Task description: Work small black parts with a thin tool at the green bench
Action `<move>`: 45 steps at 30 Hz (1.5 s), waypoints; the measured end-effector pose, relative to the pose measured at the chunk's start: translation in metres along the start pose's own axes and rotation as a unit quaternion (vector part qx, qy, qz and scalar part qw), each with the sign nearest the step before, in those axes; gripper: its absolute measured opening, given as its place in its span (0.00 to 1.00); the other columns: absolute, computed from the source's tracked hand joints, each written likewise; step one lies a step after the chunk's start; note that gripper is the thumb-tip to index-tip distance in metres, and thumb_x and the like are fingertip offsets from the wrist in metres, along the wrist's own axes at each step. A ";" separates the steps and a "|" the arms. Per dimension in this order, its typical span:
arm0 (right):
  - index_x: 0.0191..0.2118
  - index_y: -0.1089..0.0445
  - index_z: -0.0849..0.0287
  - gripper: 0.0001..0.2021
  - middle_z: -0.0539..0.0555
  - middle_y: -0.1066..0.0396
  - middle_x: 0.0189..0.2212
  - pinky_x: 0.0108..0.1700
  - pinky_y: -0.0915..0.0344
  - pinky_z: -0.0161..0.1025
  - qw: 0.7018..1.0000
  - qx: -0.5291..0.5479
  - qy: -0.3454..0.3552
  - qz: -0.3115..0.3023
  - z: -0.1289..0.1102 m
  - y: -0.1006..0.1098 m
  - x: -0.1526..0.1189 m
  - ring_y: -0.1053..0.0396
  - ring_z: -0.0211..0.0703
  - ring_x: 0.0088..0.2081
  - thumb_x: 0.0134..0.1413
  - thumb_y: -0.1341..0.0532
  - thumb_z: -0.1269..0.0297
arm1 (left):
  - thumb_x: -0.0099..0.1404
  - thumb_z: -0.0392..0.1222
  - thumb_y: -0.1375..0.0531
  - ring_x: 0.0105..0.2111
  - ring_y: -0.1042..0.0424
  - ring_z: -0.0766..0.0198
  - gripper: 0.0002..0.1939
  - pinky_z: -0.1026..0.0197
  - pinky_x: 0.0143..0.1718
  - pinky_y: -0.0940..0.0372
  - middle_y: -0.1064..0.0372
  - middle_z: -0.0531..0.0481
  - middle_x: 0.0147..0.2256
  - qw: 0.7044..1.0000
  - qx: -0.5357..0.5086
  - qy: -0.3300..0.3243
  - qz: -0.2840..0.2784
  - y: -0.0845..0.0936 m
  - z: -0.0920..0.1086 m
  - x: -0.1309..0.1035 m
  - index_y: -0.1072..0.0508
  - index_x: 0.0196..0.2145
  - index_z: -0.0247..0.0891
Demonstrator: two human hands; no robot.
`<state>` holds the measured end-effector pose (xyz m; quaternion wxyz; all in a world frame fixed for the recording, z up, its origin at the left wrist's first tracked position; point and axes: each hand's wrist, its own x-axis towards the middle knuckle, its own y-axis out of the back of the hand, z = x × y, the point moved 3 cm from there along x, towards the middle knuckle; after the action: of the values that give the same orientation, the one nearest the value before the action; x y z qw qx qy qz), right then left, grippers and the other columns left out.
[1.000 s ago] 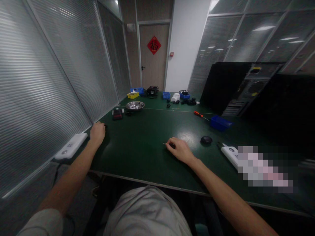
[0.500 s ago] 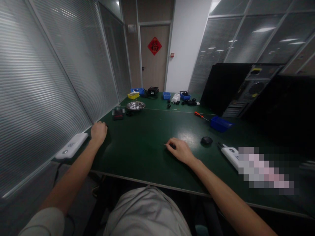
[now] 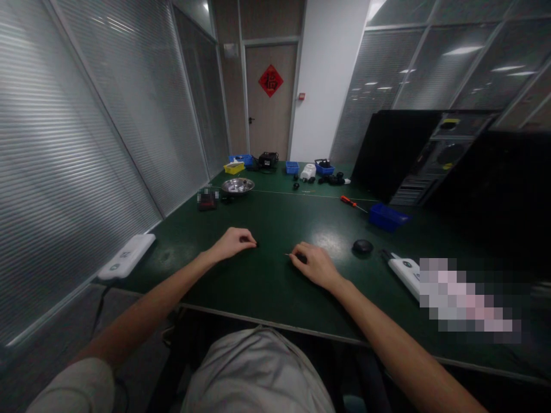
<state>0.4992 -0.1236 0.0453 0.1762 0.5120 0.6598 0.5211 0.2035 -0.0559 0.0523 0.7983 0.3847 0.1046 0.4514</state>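
My left hand (image 3: 235,242) is over the left-middle of the green table (image 3: 267,287), thumb and fingers pinched on a small dark piece (image 3: 257,244) whose kind I cannot make out. To its right, my right hand (image 3: 313,261) rests low on the tabletop, fingers curled. A thin, pale, pin-like tip (image 3: 287,254) sticks out leftward from between its thumb and forefinger; the rest is hidden by the fingers. A gap separates the two hands. Right of my right hand lies a black rounded object (image 3: 362,246), like a computer mouse.
A red-handled screwdriver (image 3: 348,201) lies beside a blue bin (image 3: 387,217). White devices lie at the left edge (image 3: 127,256) and right (image 3: 407,274). Farther back are a metal dish (image 3: 237,186), a yellow tray (image 3: 234,167) and small blue trays (image 3: 291,167). A computer case (image 3: 426,155) stands at right.
My left hand has moved right from the table's left edge towards my right hand, and a small dark piece now shows at its fingertips. My right hand has stayed in place.
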 end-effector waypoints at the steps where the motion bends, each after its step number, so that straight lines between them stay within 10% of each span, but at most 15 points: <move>1: 0.39 0.26 0.53 0.10 0.51 0.26 0.38 0.37 0.42 0.36 1.000 -0.002 0.001 0.000 0.000 0.000 0.000 0.29 0.41 0.36 0.69 0.42 0.57 | 0.68 0.47 0.35 0.42 0.24 0.60 0.10 0.59 0.47 0.32 0.21 0.48 0.42 0.999 -0.017 -0.032 -0.014 -0.017 0.016 0.006 0.19 0.41 0.39; 7: 0.40 0.26 0.53 0.08 0.51 0.26 0.37 0.38 0.41 0.36 1.000 -0.005 0.007 -0.006 -0.001 -0.002 -0.001 0.29 0.41 0.36 0.68 0.41 0.58 | 0.68 0.45 0.35 0.42 0.24 0.62 0.14 0.62 0.45 0.33 0.22 0.48 0.43 0.995 -0.055 -0.080 -0.006 -0.066 0.054 0.016 0.21 0.50 0.40; 45: 0.45 0.26 0.52 0.10 0.51 0.26 0.40 0.38 0.41 0.36 0.998 -0.027 0.046 -0.035 -0.021 -0.003 -0.002 0.28 0.41 0.38 0.72 0.44 0.57 | 0.69 0.46 0.36 0.39 0.25 0.61 0.12 0.61 0.43 0.33 0.21 0.46 0.43 0.995 -0.024 -0.095 -0.002 -0.065 0.054 0.008 0.17 0.46 0.41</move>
<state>0.4832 -0.1359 0.0505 0.1771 0.4592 0.6705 0.5551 0.2771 -0.0969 0.0448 0.8144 0.4064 0.0176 0.4138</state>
